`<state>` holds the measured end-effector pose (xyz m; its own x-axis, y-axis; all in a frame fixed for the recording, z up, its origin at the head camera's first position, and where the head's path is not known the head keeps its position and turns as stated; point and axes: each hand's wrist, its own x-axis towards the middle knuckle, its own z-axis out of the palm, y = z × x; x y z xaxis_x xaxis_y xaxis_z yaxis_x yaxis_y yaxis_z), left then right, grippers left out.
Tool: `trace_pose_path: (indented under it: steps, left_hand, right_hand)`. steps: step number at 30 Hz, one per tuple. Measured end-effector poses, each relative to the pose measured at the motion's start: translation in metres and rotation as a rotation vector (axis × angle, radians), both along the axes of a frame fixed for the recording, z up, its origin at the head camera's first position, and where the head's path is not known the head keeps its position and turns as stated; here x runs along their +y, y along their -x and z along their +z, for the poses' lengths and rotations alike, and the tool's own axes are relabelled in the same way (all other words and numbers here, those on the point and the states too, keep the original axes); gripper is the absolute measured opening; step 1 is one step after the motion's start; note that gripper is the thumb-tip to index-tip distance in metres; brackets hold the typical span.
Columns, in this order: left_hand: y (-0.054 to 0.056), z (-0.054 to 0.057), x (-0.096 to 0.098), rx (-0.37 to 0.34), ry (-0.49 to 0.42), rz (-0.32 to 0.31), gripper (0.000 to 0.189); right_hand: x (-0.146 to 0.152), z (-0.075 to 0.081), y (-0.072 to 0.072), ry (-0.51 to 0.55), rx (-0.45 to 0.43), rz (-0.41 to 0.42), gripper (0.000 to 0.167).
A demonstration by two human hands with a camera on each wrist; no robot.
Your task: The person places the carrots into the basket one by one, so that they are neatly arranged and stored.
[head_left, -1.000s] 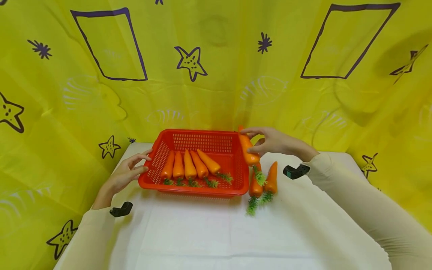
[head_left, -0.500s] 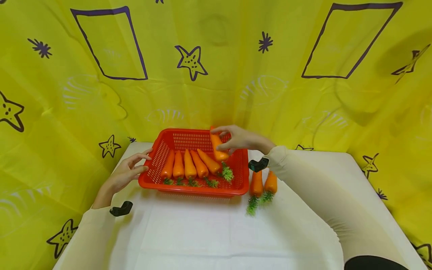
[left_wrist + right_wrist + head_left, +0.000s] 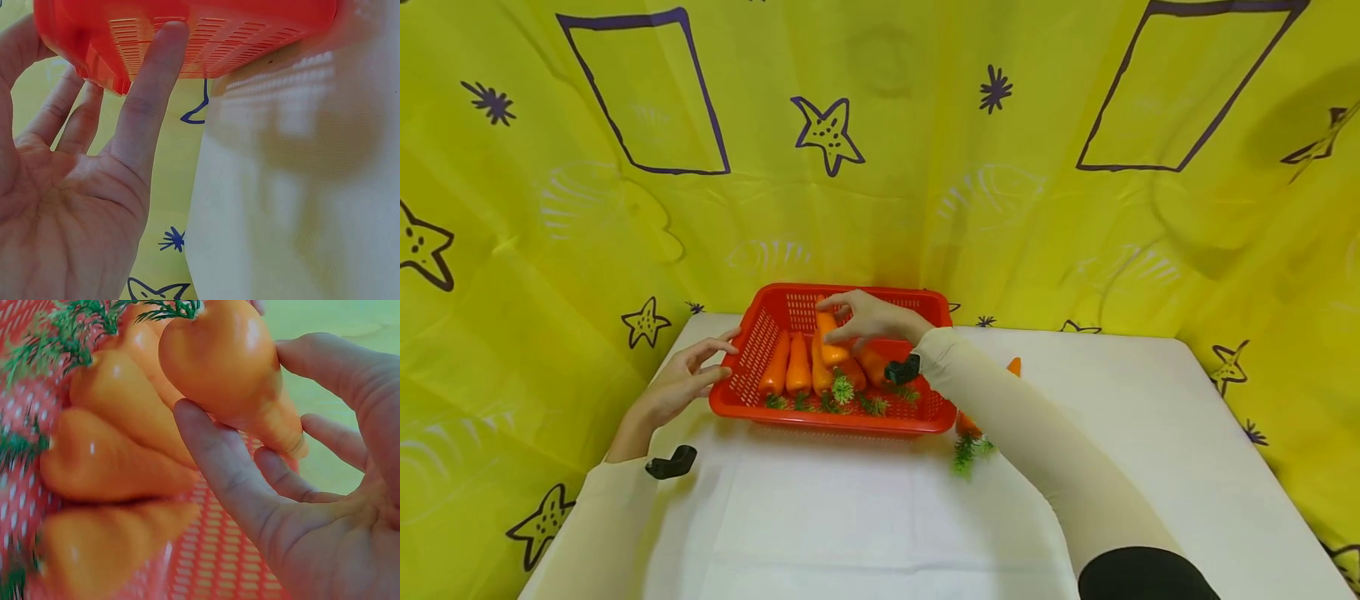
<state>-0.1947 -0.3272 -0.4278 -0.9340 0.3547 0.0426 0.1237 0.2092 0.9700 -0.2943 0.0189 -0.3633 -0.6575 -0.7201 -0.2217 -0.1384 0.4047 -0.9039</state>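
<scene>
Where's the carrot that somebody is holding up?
In the head view, the held carrot is just left of the picture's middle, in the right-hand grip, over the row of carrots in the red basket.

Left hand (image 3: 84, 181) against red basket (image 3: 250, 15)

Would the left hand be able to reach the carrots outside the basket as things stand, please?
Probably not easily: the red basket stands between the left hand and those carrots, which the right sleeve partly hides.
</scene>
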Motion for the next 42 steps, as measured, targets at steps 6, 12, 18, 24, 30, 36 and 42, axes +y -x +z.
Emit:
trace_pose_path:
  steps: [6,12,18,24,30,36,42]
  left_hand:
    - [0.001,0.002,0.001,0.004,-0.002,0.006,0.028]
    - [0.001,0.002,0.003,-0.005,-0.006,0.016,0.027]
    - [0.001,0.001,0.005,-0.011,-0.003,0.021,0.028]
    - [0.001,0.000,0.005,-0.010,-0.011,0.010,0.032]
    - [0.002,0.000,0.004,-0.002,-0.015,0.012,0.030]
    - [0.000,-0.001,0.002,-0.004,-0.026,0.014,0.029]
    - [0.000,-0.001,0.001,-0.005,-0.023,0.016,0.029]
  right_hand:
    - [-0.027,-0.016,0.003,0.044,-0.063,-0.005,0.068]
    - [-0.049,-0.032,0.007,0.067,-0.126,-0.023,0.068]
    - [-0.061,-0.042,0.008,0.061,-0.164,-0.063,0.067]
    - [-0.068,-0.046,0.008,0.068,-0.181,-0.112,0.062]
    - [-0.073,-0.049,0.009,0.064,-0.179,-0.124,0.058]
    - [-0.077,-0.051,0.007,0.063,-0.180,-0.113,0.060]
    - [-0.080,-0.051,0.006,0.054,-0.180,-0.113,0.061]
